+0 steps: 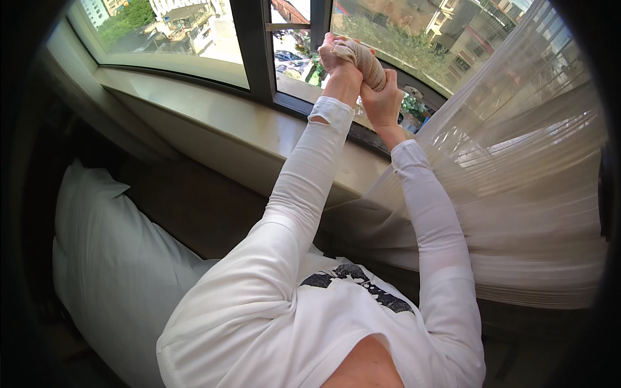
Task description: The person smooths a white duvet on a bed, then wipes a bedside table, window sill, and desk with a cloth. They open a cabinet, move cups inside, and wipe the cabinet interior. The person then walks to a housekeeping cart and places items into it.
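Observation:
A beige cloth (365, 60), bunched and twisted into a thick roll, is gripped between both hands in front of the window. My left hand (335, 57) clasps its upper left end. Lower and to the right, my right hand (384, 101) is closed around the other end, thumb up along the roll. The two hands nearly touch at the wrist side of the left one. Both arms are stretched forward over the sill, in white sleeves. Parts of the fingers are hidden behind the cloth.
A dark window frame (258, 53) stands behind the hands, with buildings and trees far below outside. The pale window sill (213, 114) runs beneath the arms. A sheer curtain (504, 194) hangs at right, touching the right arm. White bedding (116, 252) lies at left.

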A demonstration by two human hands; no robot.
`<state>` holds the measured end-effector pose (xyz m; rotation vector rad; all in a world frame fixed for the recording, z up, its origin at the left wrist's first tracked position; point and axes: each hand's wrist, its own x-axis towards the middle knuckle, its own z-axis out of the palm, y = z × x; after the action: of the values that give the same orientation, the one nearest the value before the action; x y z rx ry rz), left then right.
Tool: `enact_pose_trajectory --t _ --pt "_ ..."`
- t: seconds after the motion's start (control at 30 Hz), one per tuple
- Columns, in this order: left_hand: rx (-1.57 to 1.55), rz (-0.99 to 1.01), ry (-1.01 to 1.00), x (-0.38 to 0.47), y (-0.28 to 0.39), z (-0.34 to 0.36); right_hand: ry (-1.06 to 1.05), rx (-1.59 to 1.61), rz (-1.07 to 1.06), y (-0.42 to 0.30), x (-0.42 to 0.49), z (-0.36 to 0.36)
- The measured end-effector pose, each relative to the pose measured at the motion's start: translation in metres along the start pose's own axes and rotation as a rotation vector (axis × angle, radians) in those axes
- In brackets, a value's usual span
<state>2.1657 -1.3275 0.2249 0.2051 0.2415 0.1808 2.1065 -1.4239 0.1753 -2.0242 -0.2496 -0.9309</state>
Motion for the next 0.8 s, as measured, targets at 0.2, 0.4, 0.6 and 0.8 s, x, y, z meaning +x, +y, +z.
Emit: enact_pose_trajectory --t 0.2,0.4,0.6,0.8 --pt "0.191 -0.195 0.03 -0.02 -0.004 -0.017 -0.115 -0.48 -0.004 -0.01 0.001 -0.023" --pt "0.547 -0.152 -0.178 -0.099 0.032 -0.022 -0.194 -0.351 -0.226 -0.06 -0.013 -0.079" --pt "0.565 0.014 -0.52 -0.192 0.105 -0.065 -0.648 1.029 0.578 -0.106 -0.103 -0.113" --pt "0.648 0.196 -0.372 -0.263 0.159 -0.123 -0.886 0.616 0.188 -0.131 -0.172 -0.065"
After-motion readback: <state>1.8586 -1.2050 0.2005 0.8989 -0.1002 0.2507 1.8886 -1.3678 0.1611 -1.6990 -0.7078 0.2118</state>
